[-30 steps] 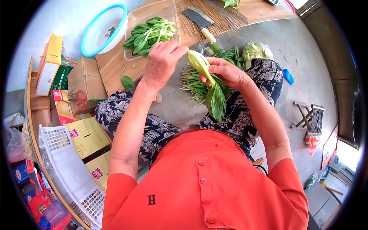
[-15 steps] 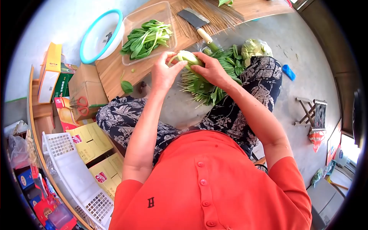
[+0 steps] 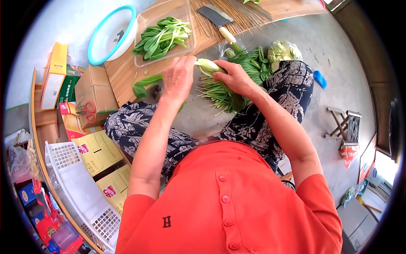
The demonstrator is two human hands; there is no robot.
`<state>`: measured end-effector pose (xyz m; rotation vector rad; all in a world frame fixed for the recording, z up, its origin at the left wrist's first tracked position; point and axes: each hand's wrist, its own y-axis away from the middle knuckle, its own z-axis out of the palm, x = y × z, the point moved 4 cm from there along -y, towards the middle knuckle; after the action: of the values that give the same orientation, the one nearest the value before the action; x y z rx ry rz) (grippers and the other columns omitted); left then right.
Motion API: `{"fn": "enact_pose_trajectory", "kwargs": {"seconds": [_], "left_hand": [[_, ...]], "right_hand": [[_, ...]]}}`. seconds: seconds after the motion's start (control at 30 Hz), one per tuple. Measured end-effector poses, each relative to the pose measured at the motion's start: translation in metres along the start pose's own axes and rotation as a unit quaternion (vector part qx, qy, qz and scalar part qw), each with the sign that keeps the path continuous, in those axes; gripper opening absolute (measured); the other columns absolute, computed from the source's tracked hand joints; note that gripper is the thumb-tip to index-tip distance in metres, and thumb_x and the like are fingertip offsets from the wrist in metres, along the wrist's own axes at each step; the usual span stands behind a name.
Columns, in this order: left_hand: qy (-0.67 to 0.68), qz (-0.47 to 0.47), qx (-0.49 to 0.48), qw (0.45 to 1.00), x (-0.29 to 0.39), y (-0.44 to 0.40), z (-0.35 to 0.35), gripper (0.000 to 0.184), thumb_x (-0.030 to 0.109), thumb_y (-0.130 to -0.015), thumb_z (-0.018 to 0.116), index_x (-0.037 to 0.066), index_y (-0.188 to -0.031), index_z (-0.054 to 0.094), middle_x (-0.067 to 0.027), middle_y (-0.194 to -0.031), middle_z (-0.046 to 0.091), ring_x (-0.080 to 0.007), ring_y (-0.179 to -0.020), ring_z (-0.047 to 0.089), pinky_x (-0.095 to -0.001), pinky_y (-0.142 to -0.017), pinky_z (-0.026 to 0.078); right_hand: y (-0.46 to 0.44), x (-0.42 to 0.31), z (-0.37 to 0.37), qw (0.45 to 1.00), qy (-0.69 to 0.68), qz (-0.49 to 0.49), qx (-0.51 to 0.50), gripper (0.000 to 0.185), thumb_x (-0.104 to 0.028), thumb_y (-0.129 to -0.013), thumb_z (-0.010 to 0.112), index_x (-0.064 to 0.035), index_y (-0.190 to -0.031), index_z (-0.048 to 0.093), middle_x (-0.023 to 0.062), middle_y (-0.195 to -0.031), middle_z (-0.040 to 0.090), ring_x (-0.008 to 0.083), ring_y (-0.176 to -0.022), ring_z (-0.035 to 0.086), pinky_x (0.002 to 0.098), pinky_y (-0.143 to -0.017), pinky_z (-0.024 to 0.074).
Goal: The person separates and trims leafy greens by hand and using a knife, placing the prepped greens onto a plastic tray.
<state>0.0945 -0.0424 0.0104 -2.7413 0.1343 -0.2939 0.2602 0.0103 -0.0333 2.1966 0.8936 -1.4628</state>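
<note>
My right hand [image 3: 236, 78] is closed around a head of bok choy [image 3: 208, 67], its pale base pointing left and its dark leaves [image 3: 237, 101] hanging below. My left hand [image 3: 178, 78] is closed beside the base, with green leaf [image 3: 151, 79] showing at its left side and a bit more below it. Its fingertips are partly hidden. Beyond my left hand, a clear plastic tray [image 3: 139, 57] holds a pile of bok choy leaves [image 3: 163, 38]. Under my right hand lies a heap of long-stemmed greens [image 3: 249, 61] on the floor.
A cleaver [image 3: 215, 17] lies among thin sticks [image 3: 249, 15] on the wooden table [image 3: 116, 76]. A blue-rimmed basin [image 3: 112, 36] stands at left. Red scissors [image 3: 89, 112] are by a cardboard box [image 3: 95, 89]. A bag of pale vegetables [image 3: 284, 51] and a folding stool [image 3: 349, 125] are at right.
My hands have moved apart, the left one turning over and away from the bok choy. A leaf now shows beside my left hand. The bok choy stays in my right hand.
</note>
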Motion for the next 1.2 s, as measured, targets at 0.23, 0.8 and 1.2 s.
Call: {"fn": "enact_pose_trajectory", "kwargs": {"seconds": [0.23, 0.8, 1.2], "left_hand": [[0.620, -0.318, -0.086, 0.712, -0.034, 0.012, 0.020, 0.013, 0.017, -0.099, 0.051, 0.009, -0.102, 0.061, 0.0033, -0.070, 0.051, -0.0040, -0.053, 0.047, -0.0197, -0.046, 0.038], [0.695, -0.283, -0.188, 0.633, -0.005, 0.009, 0.018, 0.025, 0.018, -0.088, 0.069, 0.008, -0.108, 0.057, 0.0075, -0.074, 0.050, 0.0000, -0.051, 0.036, -0.0165, -0.044, 0.026], [0.317, -0.081, -0.062, 0.943, 0.006, -0.004, 0.003, 0.016, 0.005, -0.087, 0.057, 0.005, -0.102, 0.064, -0.0081, -0.085, 0.067, -0.0179, -0.080, 0.064, -0.0306, -0.072, 0.050]], "right_hand": [[0.006, -0.008, 0.002, 0.870, -0.453, 0.129, -0.149, 0.030, -0.027, -0.098, 0.050, -0.0042, -0.118, 0.052, 0.0070, -0.094, 0.064, 0.0141, -0.075, 0.061, 0.0256, -0.069, 0.0497], [0.004, -0.005, 0.008, 0.901, -0.392, 0.116, -0.143, 0.058, -0.047, -0.102, 0.028, 0.0001, -0.117, 0.058, 0.0081, -0.097, 0.065, 0.0156, -0.087, 0.059, 0.0289, -0.084, 0.0466], [0.000, 0.009, 0.002, 0.845, -0.488, 0.171, -0.134, 0.042, -0.038, -0.098, 0.048, -0.0004, -0.112, 0.060, 0.0075, -0.088, 0.064, 0.0147, -0.079, 0.060, 0.0272, -0.070, 0.0499]]}}
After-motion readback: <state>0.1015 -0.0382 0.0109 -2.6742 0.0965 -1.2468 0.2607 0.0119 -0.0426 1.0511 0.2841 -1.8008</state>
